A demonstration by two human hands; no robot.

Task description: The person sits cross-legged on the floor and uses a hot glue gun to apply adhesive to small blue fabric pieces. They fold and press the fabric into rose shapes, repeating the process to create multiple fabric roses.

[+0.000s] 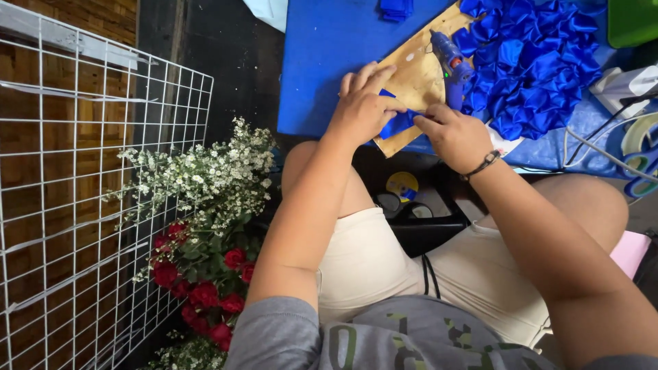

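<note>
Blue ribbon piece point(399, 122) pinched between both hands, upper centre
Left hand point(362, 107) and right hand point(454, 135) grasp it — folds likely best kept tight; glue gun point(450, 63) near.

Both forearms reached forward from a seated person's lap, bare knees spread to either side. The left hand point(362, 106) lay knuckles up, fingers curled downward and pressed together at the tips. The right hand point(456, 137) met it from the opposite side, thumb and forefinger pinched toward the left fingertips. A dark band circled the right wrist. Grey sleeves covered both upper arms.
</note>
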